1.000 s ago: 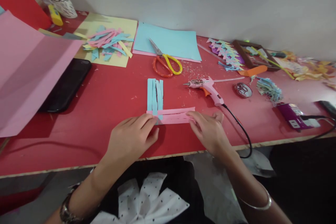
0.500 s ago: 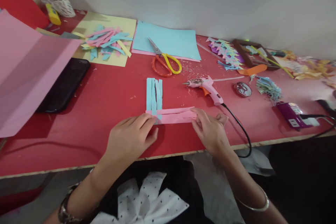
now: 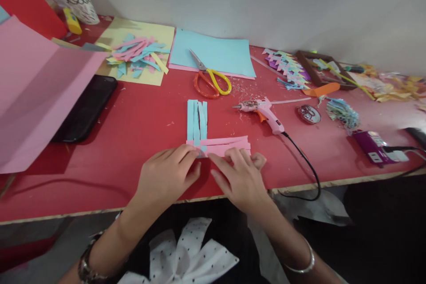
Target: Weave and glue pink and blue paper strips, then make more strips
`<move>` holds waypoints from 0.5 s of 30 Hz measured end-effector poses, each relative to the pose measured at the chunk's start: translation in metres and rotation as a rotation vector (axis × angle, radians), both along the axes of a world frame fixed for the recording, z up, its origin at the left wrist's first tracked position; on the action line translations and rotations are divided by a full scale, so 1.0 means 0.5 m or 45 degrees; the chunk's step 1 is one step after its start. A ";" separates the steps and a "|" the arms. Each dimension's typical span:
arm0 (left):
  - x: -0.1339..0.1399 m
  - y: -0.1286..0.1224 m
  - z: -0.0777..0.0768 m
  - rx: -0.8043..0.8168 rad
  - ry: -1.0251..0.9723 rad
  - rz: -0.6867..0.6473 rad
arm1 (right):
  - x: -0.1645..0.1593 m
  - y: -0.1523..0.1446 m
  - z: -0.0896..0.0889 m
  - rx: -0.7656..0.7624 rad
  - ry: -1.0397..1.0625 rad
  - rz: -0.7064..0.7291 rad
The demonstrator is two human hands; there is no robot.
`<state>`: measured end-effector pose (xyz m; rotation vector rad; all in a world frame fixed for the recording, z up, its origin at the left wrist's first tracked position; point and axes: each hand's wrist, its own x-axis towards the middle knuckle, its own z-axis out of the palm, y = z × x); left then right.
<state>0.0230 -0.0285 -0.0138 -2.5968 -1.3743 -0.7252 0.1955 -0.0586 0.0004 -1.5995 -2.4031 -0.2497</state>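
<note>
Light blue paper strips run away from me and cross pink paper strips at their left end, where some are woven over and under. My left hand holds this crossing down on the red table with curled fingertips, its thumb apart. Over the near edge of the pink strips lies my right hand, fingers spread, the index fingertip touching the paper close to the crossing. Its thumb stands clear of the fingers. The fingers of both hands partly cover the lower pink strips.
Scissors lie partly on blue paper sheets. A pink glue gun with a cord rests to the right, near a purple power adapter. Left are loose paper strips, a black phone and a pink sheet.
My right hand has moved left along the pink strips, from their right end to near the crossing, and its fingers have spread. My left hand stays in place.
</note>
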 end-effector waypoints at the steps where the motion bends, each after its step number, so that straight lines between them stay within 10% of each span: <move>1: -0.001 0.000 -0.001 -0.008 -0.004 0.001 | -0.009 0.001 -0.004 -0.022 -0.002 0.008; 15: 0.001 0.000 0.000 0.041 -0.018 -0.004 | 0.019 -0.009 -0.008 0.075 0.133 -0.072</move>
